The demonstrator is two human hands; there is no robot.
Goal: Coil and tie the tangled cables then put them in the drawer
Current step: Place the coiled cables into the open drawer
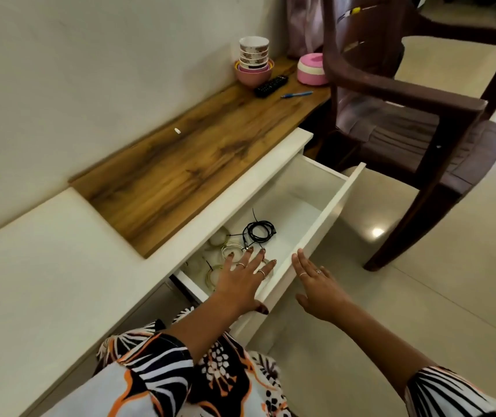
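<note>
Though drawer [310, 233] open, cables [260, 231] beyond hands [242, 281].

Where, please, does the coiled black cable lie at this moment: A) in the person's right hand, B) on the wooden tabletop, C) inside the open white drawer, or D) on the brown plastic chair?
C: the coiled black cable rests on the floor of the open white drawer, beyond the left hand; the right hand holds nothing.

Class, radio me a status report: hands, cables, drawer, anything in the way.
Left hand open over the drawer; right hand open beside its front. Black coil and white coils inside. Drawer open. Nothing in the way.
</note>
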